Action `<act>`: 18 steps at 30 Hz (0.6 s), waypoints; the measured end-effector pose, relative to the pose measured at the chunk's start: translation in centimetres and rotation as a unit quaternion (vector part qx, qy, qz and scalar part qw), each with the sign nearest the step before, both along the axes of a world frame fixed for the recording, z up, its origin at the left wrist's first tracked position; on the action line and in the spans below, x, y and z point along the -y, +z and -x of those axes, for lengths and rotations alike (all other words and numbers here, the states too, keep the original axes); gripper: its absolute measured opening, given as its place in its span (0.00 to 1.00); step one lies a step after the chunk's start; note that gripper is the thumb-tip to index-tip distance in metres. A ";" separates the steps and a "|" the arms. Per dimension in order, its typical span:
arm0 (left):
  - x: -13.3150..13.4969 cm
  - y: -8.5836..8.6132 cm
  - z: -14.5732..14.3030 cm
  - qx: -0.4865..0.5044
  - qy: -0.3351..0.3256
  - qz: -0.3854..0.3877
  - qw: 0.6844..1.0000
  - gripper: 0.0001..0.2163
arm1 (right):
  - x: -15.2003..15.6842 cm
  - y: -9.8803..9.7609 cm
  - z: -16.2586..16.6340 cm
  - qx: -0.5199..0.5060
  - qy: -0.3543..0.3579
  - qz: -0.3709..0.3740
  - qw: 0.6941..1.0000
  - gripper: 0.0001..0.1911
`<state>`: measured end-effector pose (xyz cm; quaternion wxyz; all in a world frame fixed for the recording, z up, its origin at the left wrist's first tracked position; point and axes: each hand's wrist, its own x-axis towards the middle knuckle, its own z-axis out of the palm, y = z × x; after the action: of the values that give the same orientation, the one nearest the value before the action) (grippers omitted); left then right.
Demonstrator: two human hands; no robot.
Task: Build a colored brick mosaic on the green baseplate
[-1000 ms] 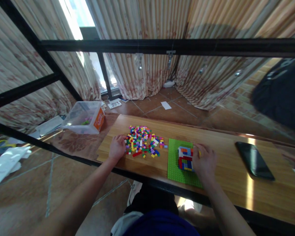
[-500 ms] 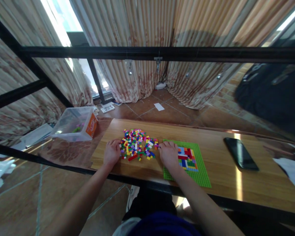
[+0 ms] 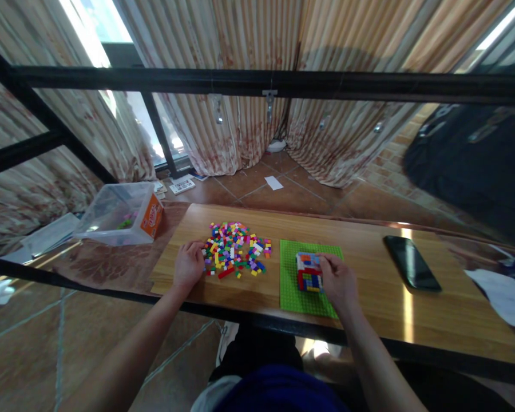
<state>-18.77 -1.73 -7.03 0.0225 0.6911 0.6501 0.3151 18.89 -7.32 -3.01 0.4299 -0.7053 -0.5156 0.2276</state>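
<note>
The right hand [image 3: 337, 280] rests on the green baseplate [image 3: 289, 286], fingers curled against the right side of the multicoloured brick block [image 3: 308, 272] built on it; whether it pinches a brick there I cannot tell. The left hand [image 3: 189, 266] lies loosely curled on the wooden table [image 3: 369, 297] at the left edge of the loose brick pile [image 3: 236, 249], holding nothing visible. Judging from this, 1 brick is being seated; pressing it needs stud alignment. Further off lie a black phone [image 3: 409, 263] and a clear plastic bin [image 3: 120, 212].

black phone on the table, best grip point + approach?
Pinch the black phone across its two long edges near the middle, coming from above. It lies flat on the wooden table, screen up, clear on all sides; the right hand is nearer.
</note>
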 end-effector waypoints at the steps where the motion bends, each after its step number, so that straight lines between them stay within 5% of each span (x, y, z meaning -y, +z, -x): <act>1: 0.0 -0.1 0.0 -0.001 0.001 -0.001 1.000 0.13 | 0.1 -0.1 -1.1 -0.001 -0.023 0.003 1.000 0.20; 6: -0.1 -0.4 0.2 -0.006 0.002 0.000 1.000 0.13 | -0.1 -0.6 -4.4 0.021 -0.075 0.028 0.997 0.23; 11: -0.1 -0.5 0.2 0.000 -0.001 -0.002 1.000 0.13 | -1.0 -0.3 -4.5 0.031 -0.037 0.044 0.998 0.23; 18: -0.1 -0.3 0.2 0.001 -0.009 -0.004 1.000 0.13 | -1.8 0.2 -4.0 0.170 0.013 0.047 0.984 0.20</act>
<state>-19.02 -1.67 -7.36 0.0231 0.6967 0.6428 0.3178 22.94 -5.48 -2.78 0.2999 -0.7464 -0.5788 0.1336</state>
